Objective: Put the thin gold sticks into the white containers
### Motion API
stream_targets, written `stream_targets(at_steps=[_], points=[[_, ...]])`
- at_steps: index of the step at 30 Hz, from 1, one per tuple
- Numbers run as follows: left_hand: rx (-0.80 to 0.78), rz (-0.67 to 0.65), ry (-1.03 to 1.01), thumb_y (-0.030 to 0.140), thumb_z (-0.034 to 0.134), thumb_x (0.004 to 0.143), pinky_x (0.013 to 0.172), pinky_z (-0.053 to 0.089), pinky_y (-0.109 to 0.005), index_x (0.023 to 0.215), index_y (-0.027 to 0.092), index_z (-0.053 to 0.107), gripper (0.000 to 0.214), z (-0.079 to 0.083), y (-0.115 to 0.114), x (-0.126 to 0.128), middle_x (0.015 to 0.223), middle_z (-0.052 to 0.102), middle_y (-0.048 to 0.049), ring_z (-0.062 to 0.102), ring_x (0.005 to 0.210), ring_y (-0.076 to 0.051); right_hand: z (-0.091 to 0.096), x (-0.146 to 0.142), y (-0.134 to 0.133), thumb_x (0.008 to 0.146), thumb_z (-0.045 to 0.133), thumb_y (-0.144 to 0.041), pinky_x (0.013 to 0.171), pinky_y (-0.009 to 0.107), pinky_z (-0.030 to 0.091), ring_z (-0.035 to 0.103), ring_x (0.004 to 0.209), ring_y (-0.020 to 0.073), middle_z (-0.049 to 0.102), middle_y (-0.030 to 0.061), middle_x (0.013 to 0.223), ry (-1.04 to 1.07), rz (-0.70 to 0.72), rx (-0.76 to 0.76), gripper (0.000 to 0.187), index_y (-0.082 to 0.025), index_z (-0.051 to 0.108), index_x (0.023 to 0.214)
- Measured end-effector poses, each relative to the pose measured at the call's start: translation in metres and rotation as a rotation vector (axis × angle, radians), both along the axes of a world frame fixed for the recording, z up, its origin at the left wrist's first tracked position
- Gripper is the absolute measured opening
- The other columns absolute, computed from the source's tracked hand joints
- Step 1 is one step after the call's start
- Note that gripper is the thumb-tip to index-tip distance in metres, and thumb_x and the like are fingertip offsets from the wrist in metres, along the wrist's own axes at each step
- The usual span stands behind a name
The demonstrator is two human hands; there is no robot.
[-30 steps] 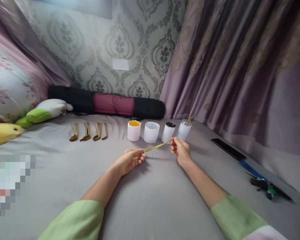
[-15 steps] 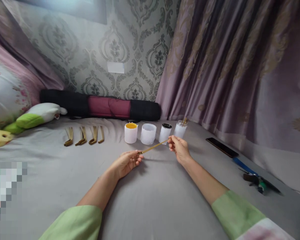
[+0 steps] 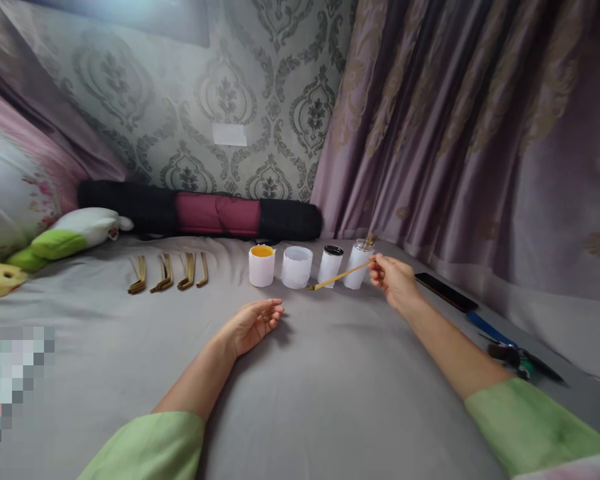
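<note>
My right hand (image 3: 394, 279) pinches one end of a thin gold straw (image 3: 343, 275). The straw slants down to the left, its darker tip low in front of the white containers. Nothing shows in my left hand (image 3: 255, 325), which rests on the grey sheet with its fingers loosely curled and apart. Behind the straw stand a white cup with yellow inside (image 3: 261, 268), a wide white cup (image 3: 297, 269), a white-wrapped cup with a dark inside (image 3: 329, 264) and a white-wrapped jar (image 3: 356, 267) holding several gold straws.
Bundles of bent gold straws (image 3: 186, 272) lie on the sheet at left. A phone (image 3: 445, 291), a blue strap (image 3: 490, 328) and keys (image 3: 525, 367) lie at right. A black and maroon roll (image 3: 217, 213) lies against the wall, beside plush toys (image 3: 80, 227).
My right hand has moved right and slightly up, drawing the straw out of my left hand. The left hand has stayed in place, its fingers no longer on the straw.
</note>
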State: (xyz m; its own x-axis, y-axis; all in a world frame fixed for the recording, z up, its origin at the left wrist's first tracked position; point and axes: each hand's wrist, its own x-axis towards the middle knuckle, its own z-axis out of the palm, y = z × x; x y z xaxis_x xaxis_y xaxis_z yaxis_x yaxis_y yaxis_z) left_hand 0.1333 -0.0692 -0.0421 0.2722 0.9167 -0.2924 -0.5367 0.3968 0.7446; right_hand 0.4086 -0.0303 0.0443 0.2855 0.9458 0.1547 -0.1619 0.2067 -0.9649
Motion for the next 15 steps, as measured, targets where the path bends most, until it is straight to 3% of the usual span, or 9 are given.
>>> stream_targets(at_steps=[8, 15], points=[[-0.005, 0.010, 0.000, 0.011, 0.056, 0.072, 0.055, 0.048, -0.016, 0.086, 0.008, 0.056, 0.014, 0.000, 0.000, 0.000, 0.074, 0.060, -0.0070, 0.055, 0.058, -0.007, 0.050, 0.039, 0.003, 0.075, 0.053, -0.016, 0.030, 0.013, 0.033, 0.044, 0.038, 0.0035, 0.054, -0.0001, 0.054, -0.075, -0.187, 0.043, 0.012, -0.013, 0.056, 0.065], [-0.013, 0.028, 0.019, 0.010, 0.055, 0.073, 0.055, 0.049, -0.016, 0.088, 0.007, 0.057, 0.015, 0.005, -0.002, 0.002, 0.074, 0.060, -0.0076, 0.055, 0.058, -0.007, 0.087, 0.064, 0.015, 0.078, 0.053, -0.025, 0.032, 0.012, 0.033, 0.043, 0.039, 0.0020, 0.052, 0.0001, 0.055, -0.170, -0.333, 0.085, 0.019, -0.011, 0.054, 0.064]])
